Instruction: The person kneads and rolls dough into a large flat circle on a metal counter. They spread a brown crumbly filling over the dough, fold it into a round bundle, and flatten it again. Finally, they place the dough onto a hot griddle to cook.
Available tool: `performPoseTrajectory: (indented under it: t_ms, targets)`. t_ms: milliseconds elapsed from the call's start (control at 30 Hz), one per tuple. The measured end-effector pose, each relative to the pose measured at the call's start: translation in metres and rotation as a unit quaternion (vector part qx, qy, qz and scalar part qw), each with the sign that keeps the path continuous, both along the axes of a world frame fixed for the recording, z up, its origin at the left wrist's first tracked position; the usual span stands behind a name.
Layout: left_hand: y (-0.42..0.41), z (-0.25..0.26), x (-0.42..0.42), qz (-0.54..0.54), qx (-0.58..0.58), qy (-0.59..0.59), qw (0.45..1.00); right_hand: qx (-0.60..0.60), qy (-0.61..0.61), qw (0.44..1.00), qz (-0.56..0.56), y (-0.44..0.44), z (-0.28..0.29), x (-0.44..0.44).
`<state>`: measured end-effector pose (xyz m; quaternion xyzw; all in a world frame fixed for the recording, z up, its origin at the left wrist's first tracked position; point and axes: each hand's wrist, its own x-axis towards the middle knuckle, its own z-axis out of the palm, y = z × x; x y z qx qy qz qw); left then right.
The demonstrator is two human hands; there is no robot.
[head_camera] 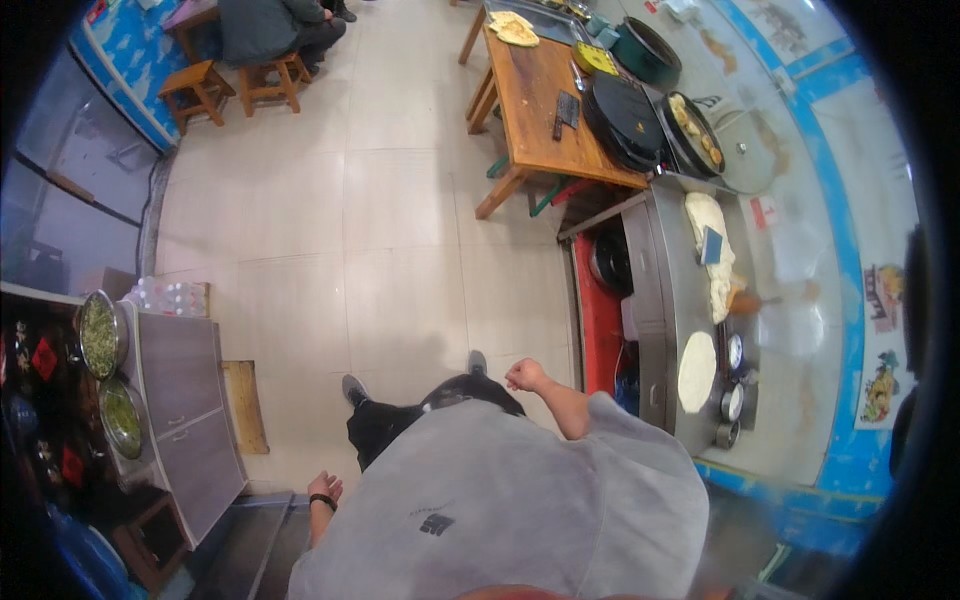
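Note:
My left hand [325, 487], with a dark band at the wrist, hangs beside my body with its fingers apart and holds nothing. Curled loosely in front of my right side, my right hand [525, 373] shows nothing in it and touches nothing. To its right is a steel counter [664, 247] bearing a flat oval sheet of dough [697, 373]. Farther along lies a long mass of dough [720, 277] with a blue-faced dough scraper [711, 245] on it. Small round containers [732, 402] line the counter's far side.
Ahead right, a wooden table [529, 97] holds a cleaver [568, 112], flatbreads [514, 30] and a black electric griddle [622, 120]. A pan of food [694, 135] is beyond. At left, a cabinet [180, 375] carries bowls of chopped vegetables [103, 335]. A person [262, 30] sits on a stool.

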<state>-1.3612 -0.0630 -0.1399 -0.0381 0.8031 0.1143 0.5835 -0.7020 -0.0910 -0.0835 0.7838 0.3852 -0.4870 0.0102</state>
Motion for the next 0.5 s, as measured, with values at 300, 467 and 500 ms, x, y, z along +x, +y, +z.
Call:
performPoseTrajectory:
  t_ms: [300, 467, 500]
  targets:
    - [0.134, -0.017, 0.028, -0.177, -0.009, 0.0, 0.984, -0.021, -0.101, 0.975, -0.195, -0.109, 0.004, 0.01]
    - [0.236, -0.033, 0.138, -0.297, 0.052, -0.075, 0.951, 0.15, -0.234, 0.925, -0.259, -0.152, -0.054, 0.062]
    - [0.255, -0.021, 0.176, -0.32, 0.077, -0.066, 0.942, 0.186, -0.18, 0.919, -0.298, -0.146, -0.053, 0.081]
